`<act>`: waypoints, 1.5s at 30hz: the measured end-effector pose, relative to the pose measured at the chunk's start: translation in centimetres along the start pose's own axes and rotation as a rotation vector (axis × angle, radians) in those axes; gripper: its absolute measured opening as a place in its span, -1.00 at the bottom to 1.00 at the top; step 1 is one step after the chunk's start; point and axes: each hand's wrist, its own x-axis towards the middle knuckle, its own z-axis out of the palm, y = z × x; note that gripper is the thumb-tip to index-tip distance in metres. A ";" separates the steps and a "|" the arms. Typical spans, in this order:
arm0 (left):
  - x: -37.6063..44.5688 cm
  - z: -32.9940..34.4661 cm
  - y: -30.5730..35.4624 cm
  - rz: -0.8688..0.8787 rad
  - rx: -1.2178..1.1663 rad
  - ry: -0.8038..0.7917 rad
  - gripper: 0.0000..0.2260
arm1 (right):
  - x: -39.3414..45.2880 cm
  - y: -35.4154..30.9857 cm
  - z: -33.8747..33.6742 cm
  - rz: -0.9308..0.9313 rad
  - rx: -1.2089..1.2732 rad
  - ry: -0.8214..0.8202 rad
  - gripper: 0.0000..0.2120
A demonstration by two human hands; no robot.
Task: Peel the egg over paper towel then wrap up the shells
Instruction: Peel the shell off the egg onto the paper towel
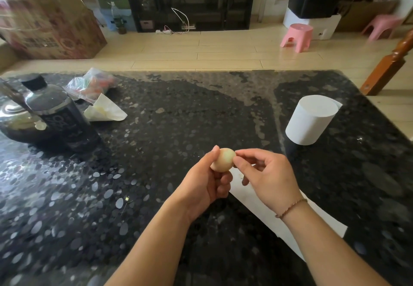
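My left hand (206, 179) holds a pale brown egg (223, 160) in curled fingers above the dark speckled table (156, 151). My right hand (266, 176) pinches at the egg's right side with thumb and forefinger. A white sheet of paper towel (263, 203) lies flat on the table beneath both hands, largely covered by my right forearm. A few tiny shell bits seem to lie on it near my right fingers.
A white paper towel roll (311, 119) stands at the right. At the left stand a dark bottle (60, 116), a metal kettle (20, 122), a plastic bag (93, 84) and a crumpled white paper (106, 110). A wooden chair back (388, 62) is beyond the table's right corner.
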 end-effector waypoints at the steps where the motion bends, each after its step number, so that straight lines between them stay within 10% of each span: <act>1: 0.0 0.0 0.0 0.000 0.007 0.008 -0.58 | 0.0 0.0 0.0 0.009 0.015 0.003 -0.91; 24: 0.8 -0.1 -1.0 0.087 0.289 0.069 -0.49 | 0.3 0.0 0.7 0.196 0.201 0.098 -0.68; 30: 0.5 0.1 -0.6 0.112 0.220 0.072 -0.49 | 0.3 -0.4 0.1 0.176 0.342 0.024 -0.88; 45: 0.2 0.2 -0.4 0.097 0.348 0.102 -0.55 | 0.2 0.2 0.0 0.032 -0.035 -0.017 -0.78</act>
